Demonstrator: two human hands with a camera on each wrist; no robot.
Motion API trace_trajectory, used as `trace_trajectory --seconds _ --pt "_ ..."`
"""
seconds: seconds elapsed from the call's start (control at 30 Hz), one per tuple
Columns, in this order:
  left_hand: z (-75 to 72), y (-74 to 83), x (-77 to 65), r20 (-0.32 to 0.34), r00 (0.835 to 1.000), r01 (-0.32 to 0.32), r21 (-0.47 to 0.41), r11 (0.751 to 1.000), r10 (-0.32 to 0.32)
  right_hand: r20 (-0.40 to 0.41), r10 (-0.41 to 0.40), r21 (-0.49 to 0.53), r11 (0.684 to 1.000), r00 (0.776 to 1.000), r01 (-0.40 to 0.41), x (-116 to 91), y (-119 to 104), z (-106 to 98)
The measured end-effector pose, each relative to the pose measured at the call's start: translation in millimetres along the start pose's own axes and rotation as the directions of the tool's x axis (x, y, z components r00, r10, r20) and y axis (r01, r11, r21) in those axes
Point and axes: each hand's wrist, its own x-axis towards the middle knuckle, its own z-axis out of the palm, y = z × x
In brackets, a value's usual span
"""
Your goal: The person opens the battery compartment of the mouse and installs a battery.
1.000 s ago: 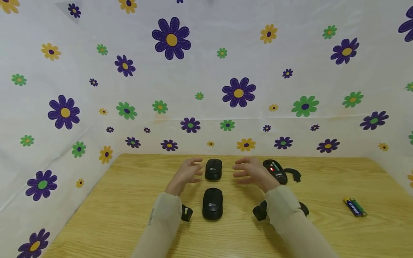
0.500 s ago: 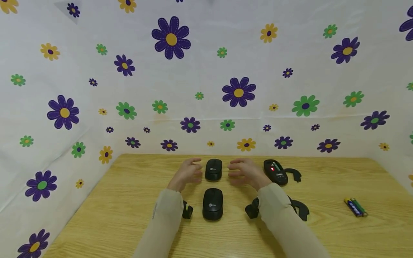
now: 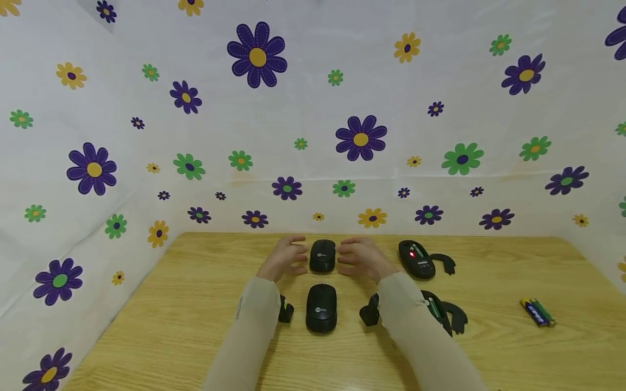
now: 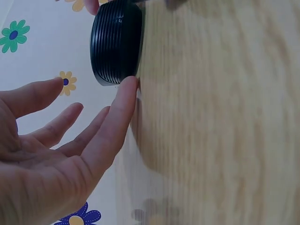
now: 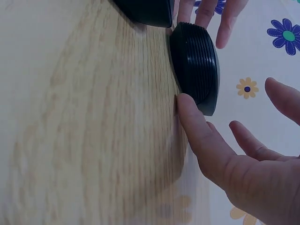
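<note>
A black computer mouse (image 3: 323, 256) lies upright near the table's back edge, between my two hands. My left hand (image 3: 285, 257) is at its left side, fingers spread and relaxed. On the other side is my right hand (image 3: 363, 258), its fingers loosely extended toward the mouse. In the left wrist view a fingertip is at the ribbed back of the mouse (image 4: 115, 44); whether it touches is unclear. The right wrist view shows a finger close to the same mouse (image 5: 196, 65). Nearer me sits a second black mouse (image 3: 321, 308), also upright.
At right, an overturned mouse (image 3: 417, 262) with a lit red sensor lies beside a battery cover (image 3: 444, 263). Another overturned mouse (image 3: 437, 310), partly behind my right sleeve, lies by a second cover (image 3: 456, 316). Two batteries (image 3: 537, 312) lie farther right. A flowered cloth (image 3: 313, 108) rises behind.
My right hand has moved left, toward the far mouse, and its sleeve now uncovers more of the nearer overturned mouse. The left hand has barely shifted. The mice stay in place.
</note>
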Motion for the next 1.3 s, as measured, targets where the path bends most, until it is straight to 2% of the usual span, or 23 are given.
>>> trace_trajectory --seconds 0.2,0.63,0.97,1.13,1.3 --pt "0.1 1.2 0.1 0.022 1.000 -0.003 -0.004 1.000 0.003 -0.010 -0.016 -0.060 0.998 1.000 0.016 3.8 -0.3 5.9" --pt "13.2 -0.1 3.3 0.075 0.997 -0.011 0.020 1.000 0.009 -0.040 -0.048 -0.097 0.994 0.998 0.044 6.6 -0.3 19.4" --pt "13.7 10.1 -3.6 0.056 0.996 -0.078 0.021 0.997 0.076 -0.088 -0.117 -0.185 0.978 0.989 0.100 2.7 -5.6 19.3" --pt "13.6 14.4 -7.3 0.073 0.993 -0.092 0.003 0.996 0.092 -0.072 -0.141 -0.198 0.972 0.987 0.124 -3.6 -7.8 17.4" --pt "10.7 12.1 -13.1 0.103 0.988 -0.113 -0.037 0.993 0.116 -0.061 -0.171 -0.243 0.958 0.983 0.152 -11.7 -11.8 17.9"
